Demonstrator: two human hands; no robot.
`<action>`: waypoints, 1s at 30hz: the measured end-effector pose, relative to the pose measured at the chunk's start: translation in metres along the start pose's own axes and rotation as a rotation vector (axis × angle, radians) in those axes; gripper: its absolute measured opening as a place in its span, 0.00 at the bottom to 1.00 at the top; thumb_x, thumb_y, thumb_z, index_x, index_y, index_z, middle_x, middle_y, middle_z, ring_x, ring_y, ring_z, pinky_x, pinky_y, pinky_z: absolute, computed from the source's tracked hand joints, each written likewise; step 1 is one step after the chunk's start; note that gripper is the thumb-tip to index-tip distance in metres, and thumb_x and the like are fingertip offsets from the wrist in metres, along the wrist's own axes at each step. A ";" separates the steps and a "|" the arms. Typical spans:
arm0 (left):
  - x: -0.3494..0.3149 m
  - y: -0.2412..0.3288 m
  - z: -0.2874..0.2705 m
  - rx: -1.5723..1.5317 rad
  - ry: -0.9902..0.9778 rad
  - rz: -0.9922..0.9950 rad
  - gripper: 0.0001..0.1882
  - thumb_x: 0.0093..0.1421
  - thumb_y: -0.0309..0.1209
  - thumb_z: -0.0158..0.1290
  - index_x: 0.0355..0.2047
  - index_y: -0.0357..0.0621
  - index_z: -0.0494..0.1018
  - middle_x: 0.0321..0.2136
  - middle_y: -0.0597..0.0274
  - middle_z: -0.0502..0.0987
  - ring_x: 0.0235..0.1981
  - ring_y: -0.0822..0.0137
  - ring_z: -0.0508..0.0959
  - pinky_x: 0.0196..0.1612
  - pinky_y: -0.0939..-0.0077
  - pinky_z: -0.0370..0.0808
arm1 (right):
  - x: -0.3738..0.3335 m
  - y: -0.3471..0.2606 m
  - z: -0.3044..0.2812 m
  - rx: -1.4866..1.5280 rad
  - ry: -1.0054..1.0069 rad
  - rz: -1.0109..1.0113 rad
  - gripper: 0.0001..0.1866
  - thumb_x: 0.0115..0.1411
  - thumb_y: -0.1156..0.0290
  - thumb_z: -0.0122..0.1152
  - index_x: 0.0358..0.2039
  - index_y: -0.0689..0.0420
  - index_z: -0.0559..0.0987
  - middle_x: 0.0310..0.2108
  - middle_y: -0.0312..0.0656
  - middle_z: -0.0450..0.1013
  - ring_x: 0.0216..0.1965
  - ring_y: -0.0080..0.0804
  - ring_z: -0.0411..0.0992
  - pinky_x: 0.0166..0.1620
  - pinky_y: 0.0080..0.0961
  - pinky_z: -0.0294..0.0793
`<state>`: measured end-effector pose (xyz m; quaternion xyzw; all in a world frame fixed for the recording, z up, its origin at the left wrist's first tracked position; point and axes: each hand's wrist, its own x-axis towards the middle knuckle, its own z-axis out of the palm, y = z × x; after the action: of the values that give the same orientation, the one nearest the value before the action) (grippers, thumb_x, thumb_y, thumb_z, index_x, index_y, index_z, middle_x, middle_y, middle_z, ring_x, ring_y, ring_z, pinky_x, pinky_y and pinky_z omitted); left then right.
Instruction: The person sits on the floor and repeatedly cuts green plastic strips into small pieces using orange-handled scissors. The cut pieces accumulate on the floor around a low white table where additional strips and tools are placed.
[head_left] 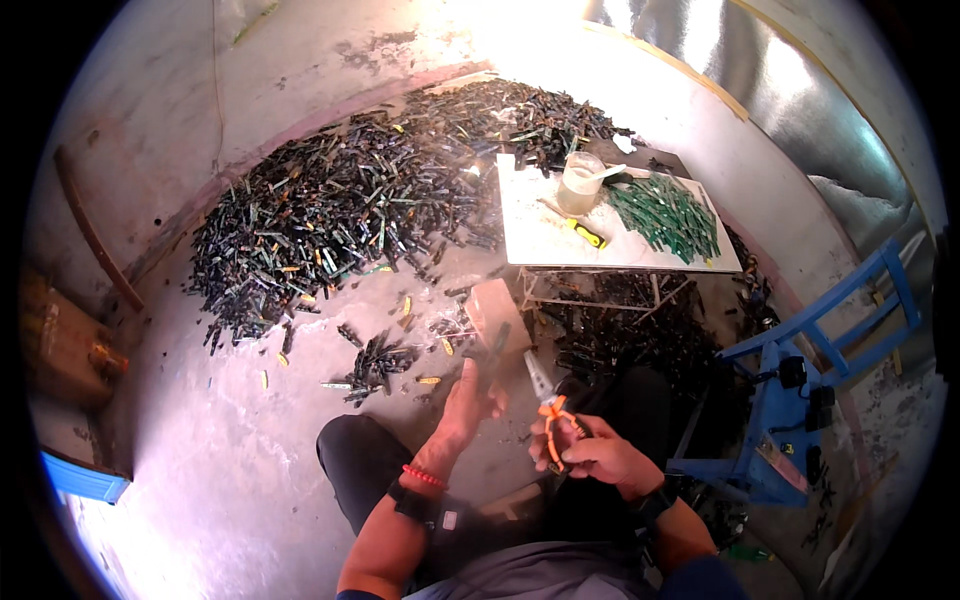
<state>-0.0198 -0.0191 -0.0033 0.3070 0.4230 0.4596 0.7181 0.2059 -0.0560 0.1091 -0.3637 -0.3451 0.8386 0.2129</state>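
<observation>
My right hand [615,460] grips long-nose pliers [562,430] by their orange and black handles, with the grey jaws pointing up and away. To its left, my left hand [465,405] is partly blurred, thumb stretched up and fingers apart. Just beyond its fingertips is a smeared dark green strip [501,338], seemingly apart from the hand. Behind that strip lies a pale pinkish block [494,305] on the floor. A small heap of dark strips [375,365] lies left of the block, with a few yellow pieces [429,380] around it.
A large pile of dark strips [330,210] rests against the wall. The low white table [540,235] carries a clear cup [579,185], green strips [665,215] and a yellow-black tool [588,234]. More dark pieces lie underneath. At right stands a blue chair [770,400]; cardboard box [75,340] at left.
</observation>
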 end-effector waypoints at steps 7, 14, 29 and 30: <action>-0.011 0.004 0.006 0.280 0.147 0.039 0.38 0.63 0.61 0.25 0.21 0.38 0.69 0.17 0.63 0.69 0.20 0.70 0.69 0.26 0.72 0.67 | 0.018 0.022 0.013 -0.064 -0.110 0.046 0.26 0.55 0.73 0.49 0.56 0.61 0.63 0.43 0.42 0.72 0.42 0.30 0.74 0.26 0.14 0.71; -0.023 0.012 0.019 0.137 0.158 0.035 0.31 0.64 0.57 0.29 0.21 0.45 0.64 0.14 0.65 0.64 0.17 0.71 0.64 0.22 0.77 0.63 | 0.022 0.020 0.016 -0.037 -0.115 0.059 0.25 0.57 0.74 0.47 0.57 0.60 0.62 0.43 0.43 0.72 0.43 0.30 0.74 0.29 0.16 0.72; -0.015 -0.003 0.008 0.280 0.119 0.092 0.39 0.63 0.61 0.24 0.21 0.39 0.70 0.16 0.64 0.69 0.19 0.72 0.68 0.25 0.76 0.66 | 0.021 0.026 0.010 0.119 -0.112 0.055 0.22 0.59 0.70 0.45 0.54 0.59 0.64 0.41 0.44 0.73 0.41 0.32 0.74 0.27 0.16 0.70; -0.016 0.000 0.008 0.284 0.113 0.093 0.39 0.63 0.61 0.24 0.21 0.39 0.70 0.17 0.64 0.69 0.19 0.72 0.68 0.25 0.76 0.65 | 0.022 0.026 0.009 0.147 -0.111 0.063 0.22 0.59 0.69 0.45 0.54 0.59 0.64 0.41 0.44 0.73 0.41 0.33 0.74 0.27 0.16 0.70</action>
<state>-0.0157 -0.0341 0.0056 0.3982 0.5087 0.4446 0.6205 0.1827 -0.0640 0.0842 -0.3107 -0.2822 0.8868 0.1934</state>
